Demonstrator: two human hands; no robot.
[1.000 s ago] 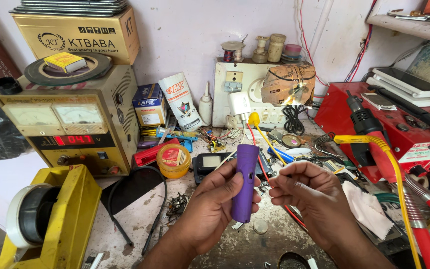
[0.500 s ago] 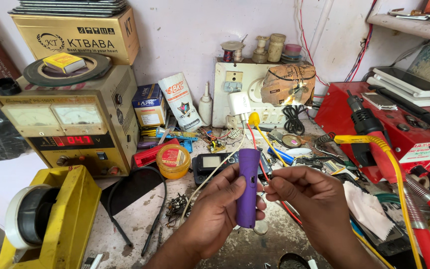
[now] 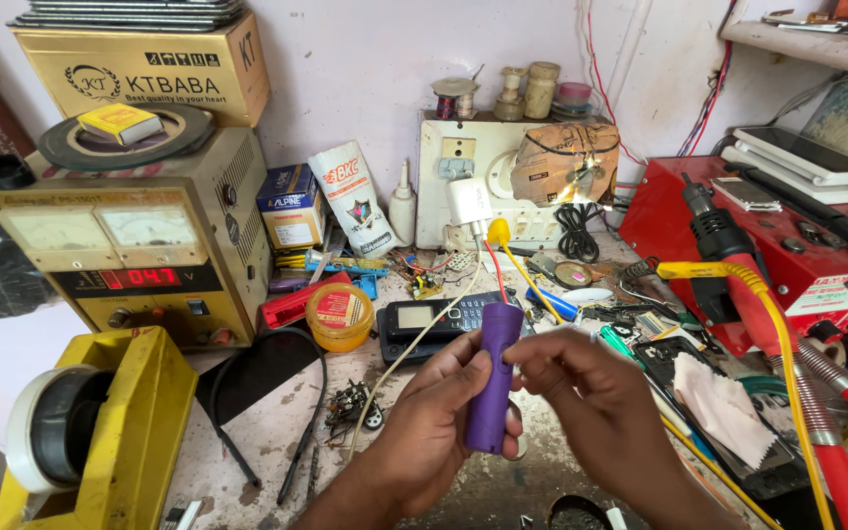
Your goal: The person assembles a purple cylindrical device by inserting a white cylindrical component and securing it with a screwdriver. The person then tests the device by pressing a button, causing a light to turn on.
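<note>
My left hand [image 3: 434,422] grips a purple cylindrical torch body [image 3: 491,383], held upright over the workbench. My right hand [image 3: 581,388] is closed against the torch's upper part, fingers pinched at its side. A red wire [image 3: 496,263] and a thin white cable [image 3: 414,344] run from behind the torch toward the white socket board [image 3: 463,182]. What the right fingertips pinch is hidden.
A beige bench power supply [image 3: 139,245] stands at the left, a yellow tape dispenser [image 3: 110,432] in front of it. A round yellow tin [image 3: 340,316], a black keypad phone [image 3: 424,319], a red station [image 3: 787,255] with red and yellow handled tools [image 3: 817,393], and scattered small parts crowd the bench.
My right hand has moved left and closed in on the torch's upper part; earlier it was held apart to the right. The torch stays upright in my left hand.
</note>
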